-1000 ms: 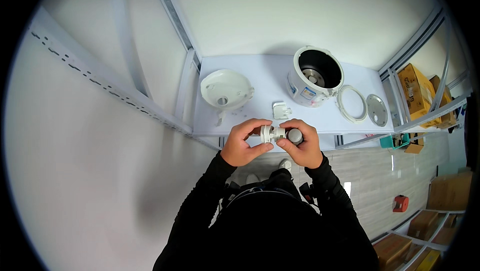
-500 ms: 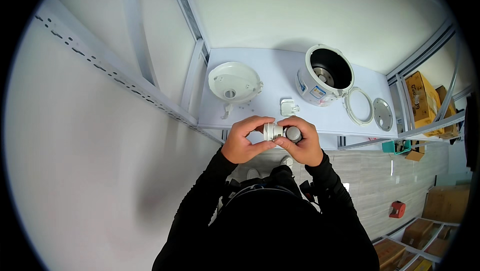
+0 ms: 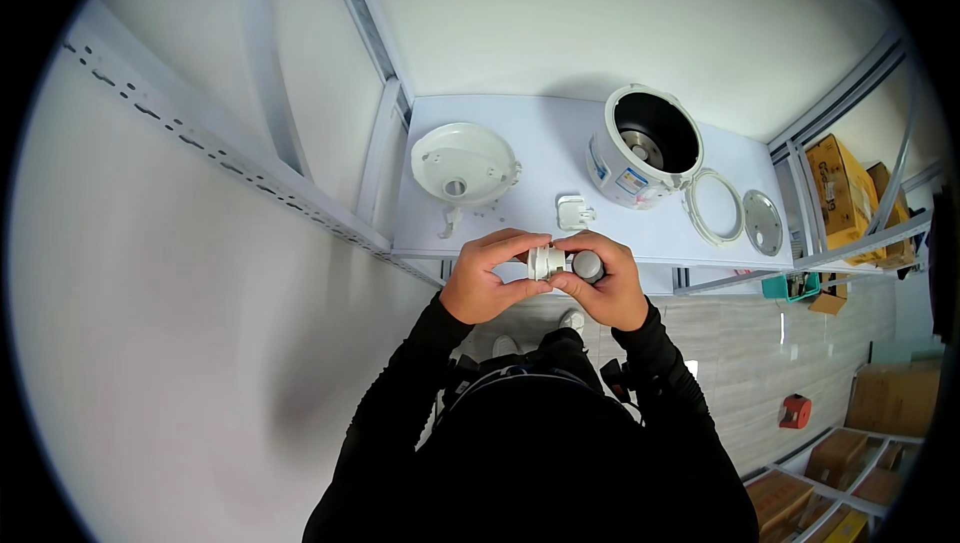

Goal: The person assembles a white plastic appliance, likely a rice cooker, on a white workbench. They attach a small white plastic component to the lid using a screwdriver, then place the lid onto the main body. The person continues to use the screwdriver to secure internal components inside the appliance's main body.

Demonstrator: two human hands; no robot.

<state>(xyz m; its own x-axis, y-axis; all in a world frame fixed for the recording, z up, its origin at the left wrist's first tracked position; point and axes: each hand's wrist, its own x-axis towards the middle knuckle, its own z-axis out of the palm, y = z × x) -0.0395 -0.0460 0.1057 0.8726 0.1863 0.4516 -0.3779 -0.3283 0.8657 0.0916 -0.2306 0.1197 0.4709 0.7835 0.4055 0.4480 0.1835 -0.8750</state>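
Between my hands, just off the table's near edge, is a small white cylindrical valve-like part (image 3: 545, 263) with a round grey cap (image 3: 587, 266) at its right end. My left hand (image 3: 490, 276) closes thumb and fingers round the white end. My right hand (image 3: 610, 283) is closed about the capped end, and both thumbs meet at the middle. Beyond them on the table lies a small white plastic piece (image 3: 573, 213). A round white lid shell (image 3: 463, 158) with a hole rests at the left, with several tiny pieces near it.
The white table (image 3: 545, 123) also carries an open cooker body (image 3: 640, 158) with a dark interior, a white ring (image 3: 697, 218) and a perforated metal disc (image 3: 763, 223). Metal shelf posts (image 3: 375, 163) flank it. Right, on the floor, are a teal basket (image 3: 775, 289) and a red stool (image 3: 795, 411).
The view has shifted slightly, so the table things sit a little further left and up. Both hands keep the same grip on the white part.
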